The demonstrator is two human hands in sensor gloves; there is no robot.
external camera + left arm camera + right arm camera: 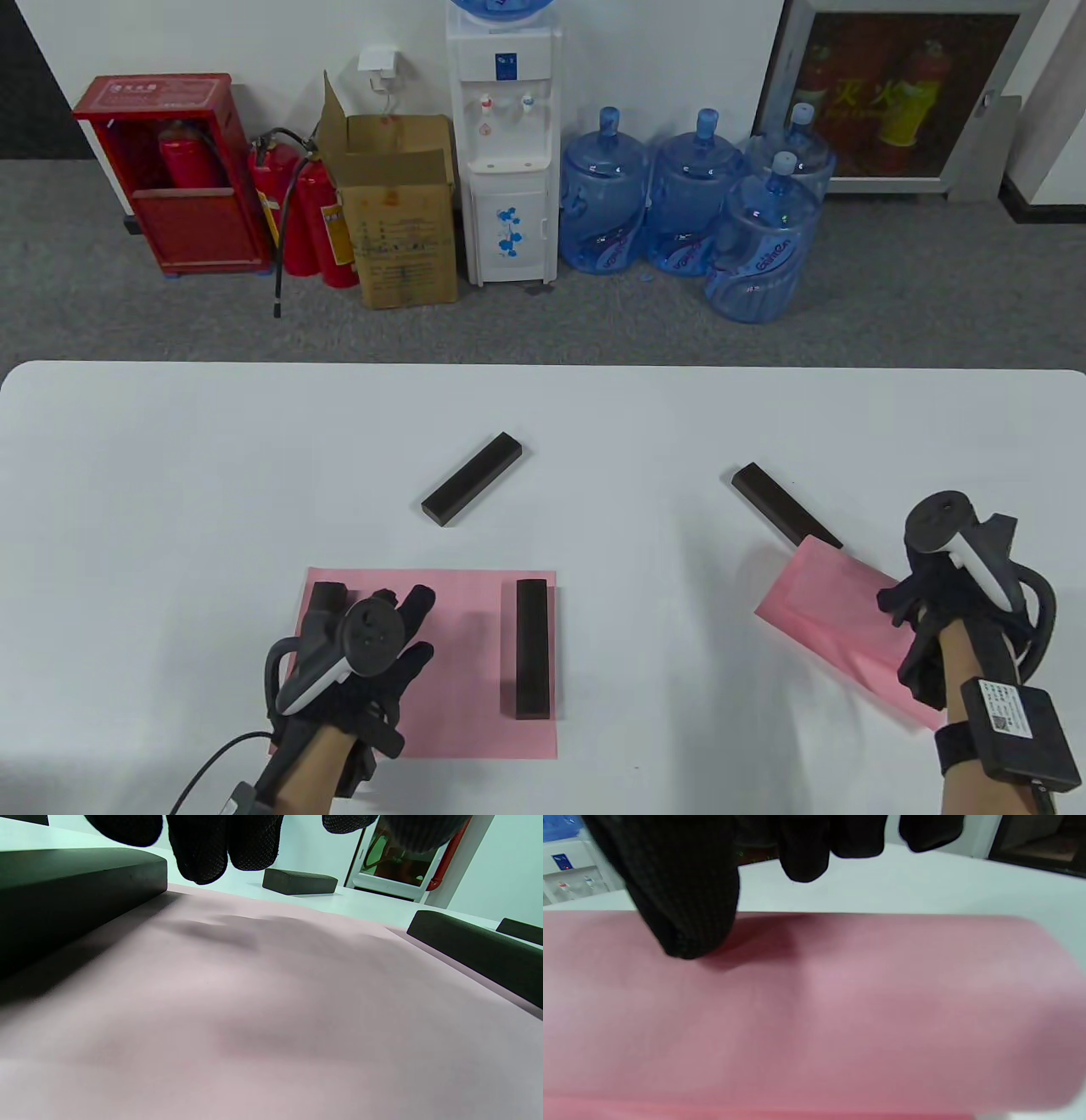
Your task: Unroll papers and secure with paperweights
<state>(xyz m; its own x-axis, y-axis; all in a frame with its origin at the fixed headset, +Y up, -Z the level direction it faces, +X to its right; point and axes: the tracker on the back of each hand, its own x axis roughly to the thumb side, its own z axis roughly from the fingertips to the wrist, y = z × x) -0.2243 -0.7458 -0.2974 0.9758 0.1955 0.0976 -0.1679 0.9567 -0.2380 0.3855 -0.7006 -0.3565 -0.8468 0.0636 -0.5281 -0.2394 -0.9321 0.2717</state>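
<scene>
Flat pink paper lay on the white surface near the front edge, left of centre. One dark paperweight sat upright along its right side, another on its left edge, partly hidden under the left hand. Left hand hovered over the sheet's left part, fingers spread apart, gripping nothing. Second pink paper, half curled, lay at an angle on the right. Right hand was on it, thumb pressing the sheet; how the rest of the hand was closed, cannot tell. A third paperweight touched that paper's far corner. A fourth lay alone mid-surface.
</scene>
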